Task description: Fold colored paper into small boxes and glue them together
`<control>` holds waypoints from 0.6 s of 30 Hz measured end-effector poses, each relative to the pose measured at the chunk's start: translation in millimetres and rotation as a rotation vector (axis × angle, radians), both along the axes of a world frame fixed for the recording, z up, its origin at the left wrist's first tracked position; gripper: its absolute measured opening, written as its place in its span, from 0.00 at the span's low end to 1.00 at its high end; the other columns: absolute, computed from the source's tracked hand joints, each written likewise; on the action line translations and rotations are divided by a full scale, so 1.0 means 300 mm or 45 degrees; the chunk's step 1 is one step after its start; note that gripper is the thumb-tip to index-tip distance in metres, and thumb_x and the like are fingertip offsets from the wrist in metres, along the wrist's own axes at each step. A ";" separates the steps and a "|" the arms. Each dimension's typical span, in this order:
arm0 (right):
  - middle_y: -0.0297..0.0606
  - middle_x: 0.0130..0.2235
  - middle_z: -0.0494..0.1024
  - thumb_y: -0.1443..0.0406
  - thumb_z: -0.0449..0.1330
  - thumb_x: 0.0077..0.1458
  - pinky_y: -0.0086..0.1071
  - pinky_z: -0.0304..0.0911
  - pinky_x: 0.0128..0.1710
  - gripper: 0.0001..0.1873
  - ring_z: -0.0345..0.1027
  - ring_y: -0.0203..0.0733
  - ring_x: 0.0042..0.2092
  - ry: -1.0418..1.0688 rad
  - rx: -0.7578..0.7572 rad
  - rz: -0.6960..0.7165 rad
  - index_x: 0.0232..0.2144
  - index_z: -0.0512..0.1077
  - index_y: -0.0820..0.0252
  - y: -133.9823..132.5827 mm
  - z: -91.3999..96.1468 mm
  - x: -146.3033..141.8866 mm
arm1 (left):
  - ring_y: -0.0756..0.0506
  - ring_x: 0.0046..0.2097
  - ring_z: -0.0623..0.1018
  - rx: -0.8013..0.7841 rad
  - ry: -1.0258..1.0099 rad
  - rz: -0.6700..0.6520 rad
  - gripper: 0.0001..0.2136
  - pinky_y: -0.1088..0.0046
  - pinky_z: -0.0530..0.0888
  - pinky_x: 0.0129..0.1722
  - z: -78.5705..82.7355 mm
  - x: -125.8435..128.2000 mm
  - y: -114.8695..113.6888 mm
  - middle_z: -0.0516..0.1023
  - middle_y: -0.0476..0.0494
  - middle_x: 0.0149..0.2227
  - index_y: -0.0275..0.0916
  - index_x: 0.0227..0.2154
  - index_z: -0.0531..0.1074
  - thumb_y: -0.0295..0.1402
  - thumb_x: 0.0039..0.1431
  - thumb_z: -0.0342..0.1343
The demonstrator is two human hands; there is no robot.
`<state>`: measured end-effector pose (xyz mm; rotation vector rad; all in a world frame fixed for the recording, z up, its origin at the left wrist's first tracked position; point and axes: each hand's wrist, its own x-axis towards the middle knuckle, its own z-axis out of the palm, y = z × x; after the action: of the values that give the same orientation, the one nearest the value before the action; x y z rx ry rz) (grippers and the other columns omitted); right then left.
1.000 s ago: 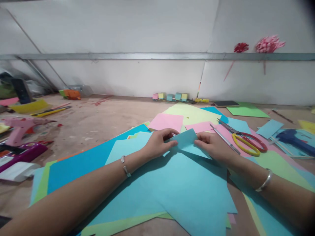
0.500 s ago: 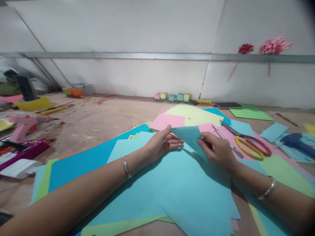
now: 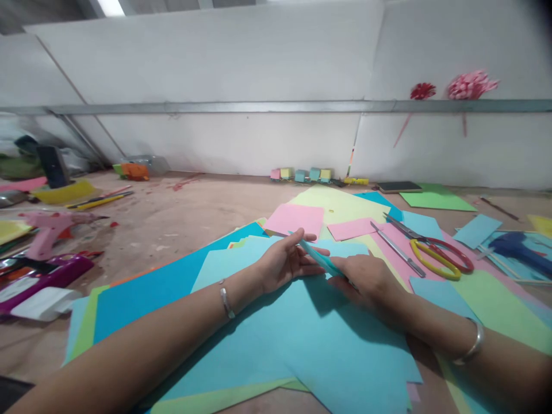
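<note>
Both of my hands meet over a pile of light blue paper sheets point(image 3: 310, 345) on the table. My right hand point(image 3: 366, 282) pinches a small folded piece of light blue paper point(image 3: 319, 260), seen nearly edge-on. My left hand point(image 3: 288, 261) lies palm up beside it, fingers stretched out, fingertips touching the piece. A silver bracelet is on each wrist.
Yellow-and-red scissors point(image 3: 435, 253) and a craft knife point(image 3: 397, 250) lie to the right on pink paper. Pink squares point(image 3: 295, 219), yellow-green and green sheets lie behind. A pink glue gun point(image 3: 52, 227) and a purple tool point(image 3: 43, 275) are at the left, a blue glue gun point(image 3: 517, 250) at the right.
The small blue piece went from being held by both hands to the right hand alone, turned edge-on. My left hand opened, palm up. The view tilted up a little.
</note>
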<state>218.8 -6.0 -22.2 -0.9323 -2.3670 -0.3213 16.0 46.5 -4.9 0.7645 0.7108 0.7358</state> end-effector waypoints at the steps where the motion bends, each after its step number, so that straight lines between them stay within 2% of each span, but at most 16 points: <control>1: 0.35 0.25 0.75 0.57 0.48 0.66 0.32 0.54 0.25 0.18 0.66 0.39 0.25 0.036 -0.059 0.017 0.44 0.71 0.62 -0.004 0.002 -0.001 | 0.40 0.34 0.81 -0.006 0.003 -0.004 0.17 0.59 0.76 0.42 -0.001 0.000 -0.001 0.79 0.28 0.38 0.30 0.50 0.65 0.39 0.68 0.43; 4: 0.34 0.26 0.75 0.52 0.51 0.64 0.30 0.57 0.26 0.23 0.65 0.36 0.24 0.201 -0.303 0.084 0.49 0.69 0.63 -0.012 0.012 0.004 | 0.40 0.36 0.81 -0.016 -0.006 -0.029 0.16 0.59 0.75 0.42 -0.010 -0.004 0.003 0.79 0.30 0.37 0.31 0.49 0.65 0.38 0.68 0.43; 9: 0.31 0.26 0.75 0.55 0.50 0.65 0.28 0.59 0.28 0.20 0.65 0.34 0.25 0.349 -0.631 0.106 0.52 0.67 0.59 -0.011 0.019 0.014 | 0.38 0.39 0.81 0.036 -0.030 -0.101 0.16 0.60 0.74 0.42 -0.019 -0.013 0.010 0.79 0.31 0.37 0.33 0.48 0.66 0.41 0.66 0.48; 15: 0.35 0.28 0.76 0.58 0.49 0.64 0.30 0.59 0.29 0.14 0.66 0.37 0.28 0.352 -0.651 -0.021 0.40 0.70 0.60 -0.011 0.030 0.004 | 0.41 0.35 0.79 0.019 -0.019 -0.091 0.18 0.60 0.73 0.42 -0.027 -0.013 0.016 0.78 0.37 0.34 0.34 0.49 0.66 0.43 0.64 0.51; 18: 0.33 0.25 0.72 0.60 0.51 0.61 0.29 0.56 0.27 0.11 0.62 0.36 0.25 0.348 -0.588 -0.078 0.32 0.68 0.59 -0.018 0.039 -0.006 | 0.42 0.34 0.79 -0.002 -0.017 -0.083 0.17 0.61 0.73 0.41 -0.037 -0.012 0.023 0.77 0.40 0.32 0.35 0.48 0.67 0.43 0.64 0.51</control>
<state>217.1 -11.4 -10.5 -1.1715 -2.1948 0.3286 12.6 53.4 -15.9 0.7773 0.6710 0.6806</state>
